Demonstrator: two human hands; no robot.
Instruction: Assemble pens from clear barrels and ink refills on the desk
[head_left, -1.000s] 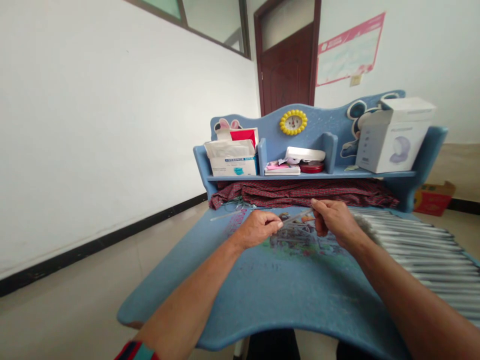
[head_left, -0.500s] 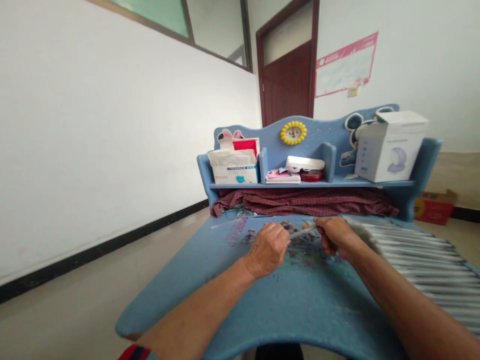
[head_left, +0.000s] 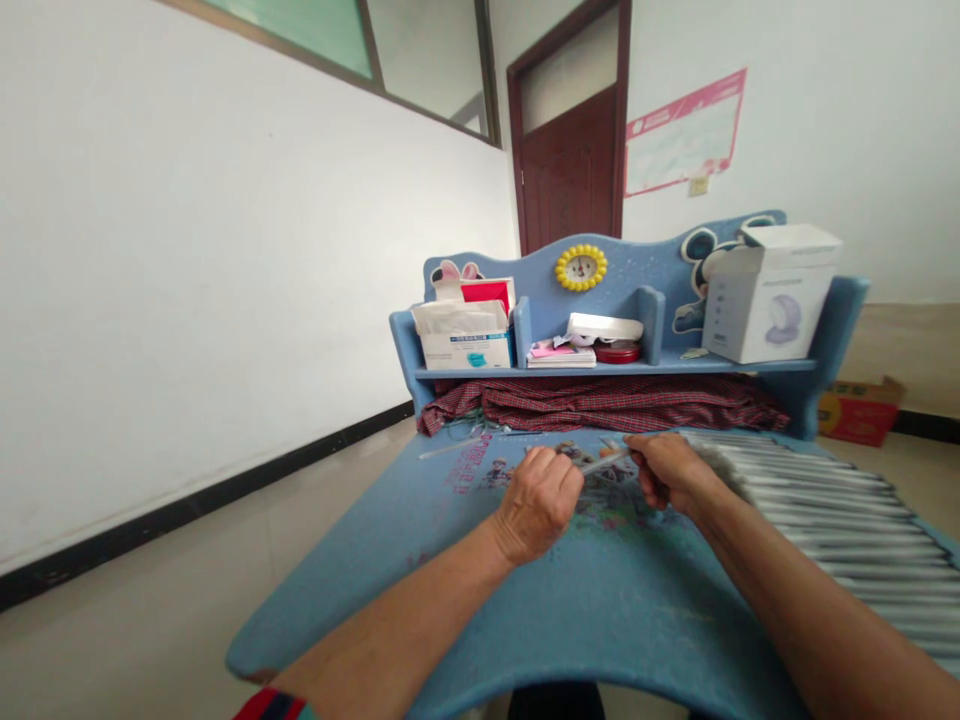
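Over the middle of the blue desk (head_left: 465, 610), my left hand (head_left: 541, 503) is closed in a fist around the near end of a thin, translucent, tube-like strip (head_left: 604, 462). My right hand (head_left: 666, 472) pinches the other end between thumb and fingers, so the strip spans the gap between both hands, slightly tilted. What my curled fingers hide of it I cannot see. Beside my right wrist lies a grey fuzzy tuft (head_left: 726, 468). A row of long silvery-white rods (head_left: 840, 530) with dark ends lies side by side on the right, partly under my right forearm.
A folded red checked cloth (head_left: 600, 403) lies along the desk's back, below a shelf (head_left: 675, 368). The shelf bears a mask box (head_left: 469, 348), a red round tin (head_left: 618, 353) and a tall white box (head_left: 772, 300). A thin clear strip (head_left: 450, 448) lies at the back left.
Both hands keep their grip on the strip and have hardly moved. The whole view has shifted slightly.
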